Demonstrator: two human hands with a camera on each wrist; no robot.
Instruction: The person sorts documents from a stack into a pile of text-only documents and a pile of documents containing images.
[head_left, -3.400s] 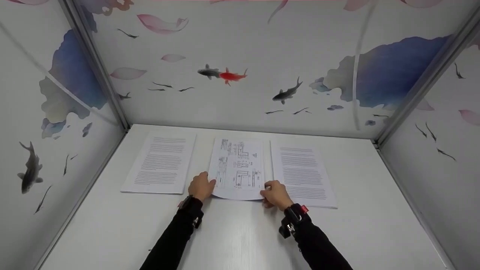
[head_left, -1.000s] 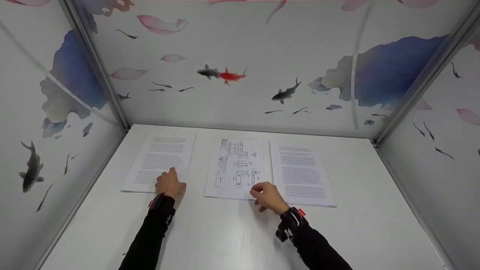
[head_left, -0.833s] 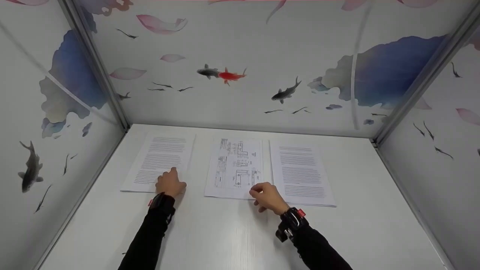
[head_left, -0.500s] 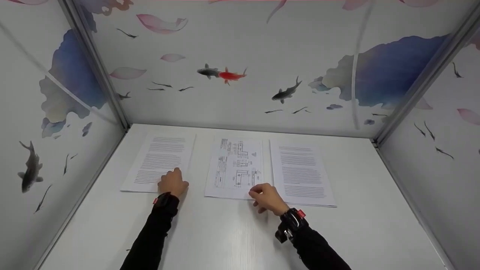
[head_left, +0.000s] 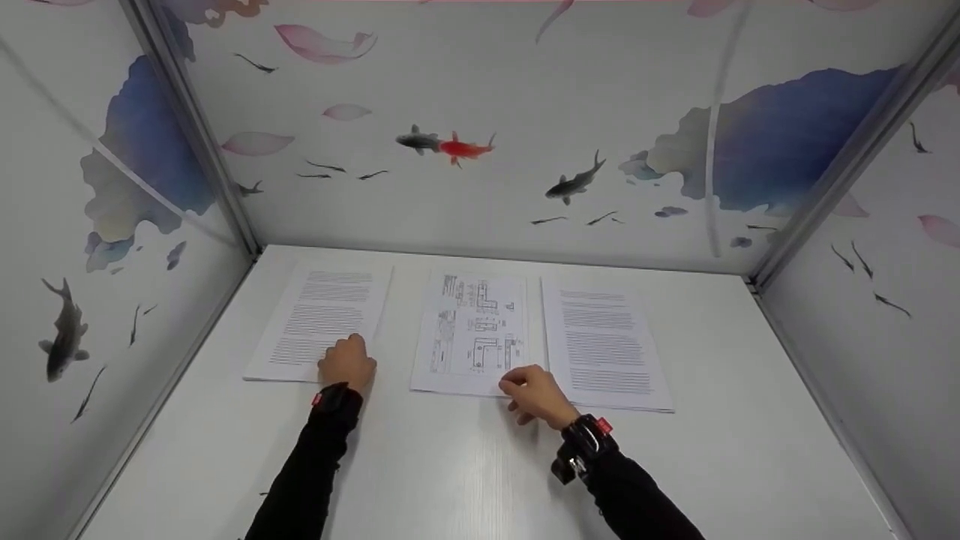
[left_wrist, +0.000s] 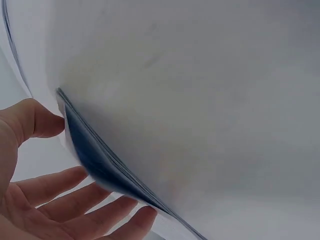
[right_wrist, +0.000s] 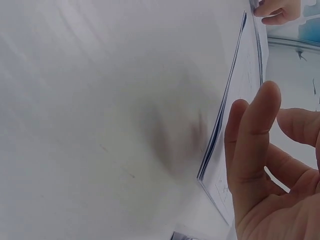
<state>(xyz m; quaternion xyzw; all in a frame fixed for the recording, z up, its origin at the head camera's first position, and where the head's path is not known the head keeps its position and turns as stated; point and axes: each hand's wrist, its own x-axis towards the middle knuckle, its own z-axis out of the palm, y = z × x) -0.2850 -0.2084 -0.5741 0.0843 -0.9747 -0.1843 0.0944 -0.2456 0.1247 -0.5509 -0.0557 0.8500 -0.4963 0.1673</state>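
Observation:
Along the table's far side lie three paper stacks. My left hand point(head_left: 347, 364) is at the near right corner of the left stack point(head_left: 322, 307), printed with text lines. In the left wrist view its thumb point(left_wrist: 42, 120) touches near the stack's corner, its extended fingers point(left_wrist: 105, 217) meet the edge, and the sheets bulge apart there. My right hand point(head_left: 538, 394) hovers by the near right corner of the middle stack point(head_left: 457, 345), topped by a technical drawing. The right wrist view shows its fingers point(right_wrist: 255, 130) loosely bent with nothing between them.
A third text-printed stack point(head_left: 607, 337) lies to the right, close beside the middle one. The white table point(head_left: 480, 480) is enclosed by walls point(head_left: 480, 210) patterned with fish and petals, with metal posts at the corners. Black devices with red tags sit on both wrists.
Both hands were gripping the middle stack's near corners. The left has since moved to the left stack, then shifted slightly right. The right has released the middle stack and stayed near its corner.

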